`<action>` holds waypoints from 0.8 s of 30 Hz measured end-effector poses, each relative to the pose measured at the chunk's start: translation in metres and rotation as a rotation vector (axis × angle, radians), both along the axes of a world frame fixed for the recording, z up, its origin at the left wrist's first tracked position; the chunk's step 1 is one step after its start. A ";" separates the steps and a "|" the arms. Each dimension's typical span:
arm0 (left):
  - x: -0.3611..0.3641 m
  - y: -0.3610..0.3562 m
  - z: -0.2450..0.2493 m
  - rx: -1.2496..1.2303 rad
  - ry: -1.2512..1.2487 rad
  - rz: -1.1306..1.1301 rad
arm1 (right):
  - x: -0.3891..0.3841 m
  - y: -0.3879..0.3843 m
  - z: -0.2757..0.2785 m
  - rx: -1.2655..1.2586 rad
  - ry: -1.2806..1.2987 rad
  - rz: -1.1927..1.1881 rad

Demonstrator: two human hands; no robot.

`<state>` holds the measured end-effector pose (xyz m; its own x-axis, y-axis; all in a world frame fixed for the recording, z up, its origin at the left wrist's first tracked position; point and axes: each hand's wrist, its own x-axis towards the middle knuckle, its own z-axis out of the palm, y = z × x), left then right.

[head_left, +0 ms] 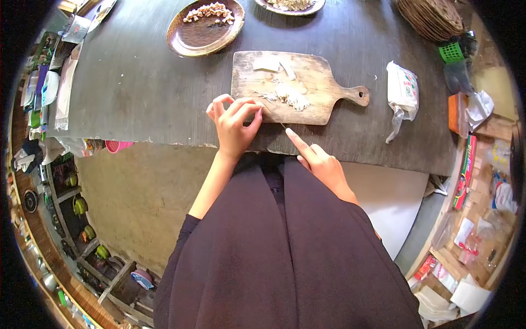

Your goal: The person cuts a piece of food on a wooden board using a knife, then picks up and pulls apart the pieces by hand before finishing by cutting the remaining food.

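A wooden cutting board (315, 77) with a handle lies near the table's front edge. On it are a heap of pale thin slivers (293, 97) and two larger pale pieces (267, 64). My left hand (235, 123) is at the board's front left corner, thumb and fingertips pinched together; what they hold is hidden. Just off the front edge is my right hand (322, 164), its index finger stretched along a thin knife (283, 125) seen almost edge-on. The other fingers are curled around its hidden handle.
Beyond the board stand a brown plate (203, 41) of small chopped pieces and another plate (290, 5) of pale shreds. A white plastic packet (402, 90) lies to the right. Stacked woven plates (430, 19) and a green basket (451, 52) sit at the far right.
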<state>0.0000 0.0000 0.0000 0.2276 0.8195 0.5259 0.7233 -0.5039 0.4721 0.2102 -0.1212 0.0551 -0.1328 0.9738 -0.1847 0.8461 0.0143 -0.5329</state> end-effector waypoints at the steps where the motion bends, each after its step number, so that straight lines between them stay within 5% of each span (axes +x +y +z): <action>1: 0.000 0.000 0.000 0.003 -0.001 -0.001 | -0.001 -0.001 0.000 -0.010 -0.004 0.013; 24: 0.000 -0.005 0.003 -0.011 0.041 0.038 | -0.008 0.004 -0.004 -0.024 -0.038 0.011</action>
<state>-0.0001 -0.0047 0.0025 0.2179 0.8337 0.5073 0.7605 -0.4708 0.4471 0.2021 -0.1169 0.0509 -0.1360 0.9674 -0.2135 0.8657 0.0112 -0.5004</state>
